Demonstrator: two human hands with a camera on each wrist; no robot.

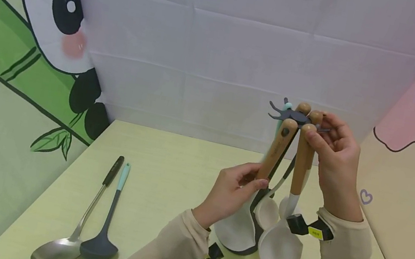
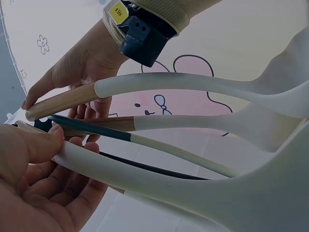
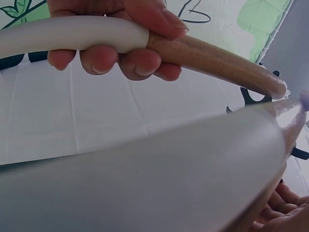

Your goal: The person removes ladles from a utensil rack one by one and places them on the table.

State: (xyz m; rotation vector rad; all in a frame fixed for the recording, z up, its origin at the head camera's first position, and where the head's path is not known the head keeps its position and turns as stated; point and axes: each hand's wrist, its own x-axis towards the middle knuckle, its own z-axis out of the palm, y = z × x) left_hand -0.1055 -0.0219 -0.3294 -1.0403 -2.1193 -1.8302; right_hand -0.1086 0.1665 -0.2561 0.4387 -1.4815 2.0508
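Observation:
Several utensils hang by their handle ends from a dark grey hook rack [image 1: 297,116]. My left hand [image 1: 233,192] grips a wooden-handled white turner [image 1: 237,232] where the handle meets the white neck; its wide head hangs below. At the rack, the fingers and thumb of my right hand [image 1: 338,159] pinch the top of the wooden handle of a white ladle [image 1: 281,249]. In the left wrist view the ladle's handle [image 2: 63,100] runs up to the right fingertips. Smaller white round heads [image 1: 267,213] hang between the turner and the ladle, partly hidden.
On the table's left lie a steel spoon with a black handle [image 1: 58,251] and a dark grey ladle with a mint handle [image 1: 99,247], side by side. A mint handle [image 1: 287,106] shows behind the rack. A white cloth [image 1: 204,55] hangs behind the pale yellow table [image 1: 169,159].

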